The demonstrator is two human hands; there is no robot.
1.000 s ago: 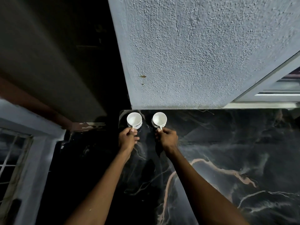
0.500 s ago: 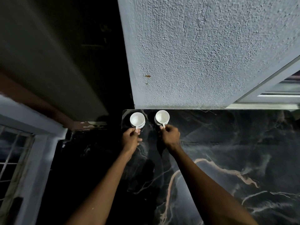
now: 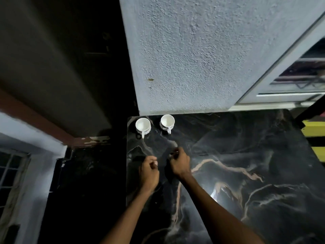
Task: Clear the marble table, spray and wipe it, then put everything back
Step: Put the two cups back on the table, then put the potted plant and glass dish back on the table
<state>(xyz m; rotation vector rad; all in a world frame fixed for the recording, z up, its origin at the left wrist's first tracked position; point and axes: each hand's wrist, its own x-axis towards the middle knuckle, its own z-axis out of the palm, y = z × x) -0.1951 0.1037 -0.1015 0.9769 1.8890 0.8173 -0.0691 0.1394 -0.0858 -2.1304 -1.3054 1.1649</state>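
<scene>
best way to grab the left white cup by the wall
Take the left cup by its handle, coming from the near side. It stands upright on the marble table with the handle pointing back toward the person, and the left hand is already in line with it. The wall blocks the far side.

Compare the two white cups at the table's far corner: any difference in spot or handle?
The left cup sits nearest the table's left edge; the right cup stands closer to the wall. The left cup's handle looks longer than the right cup's. Both are white, upright, empty, handles toward the person, neither held.

Home — marble table (image 3: 246, 173), cups (image 3: 142, 125)
</scene>
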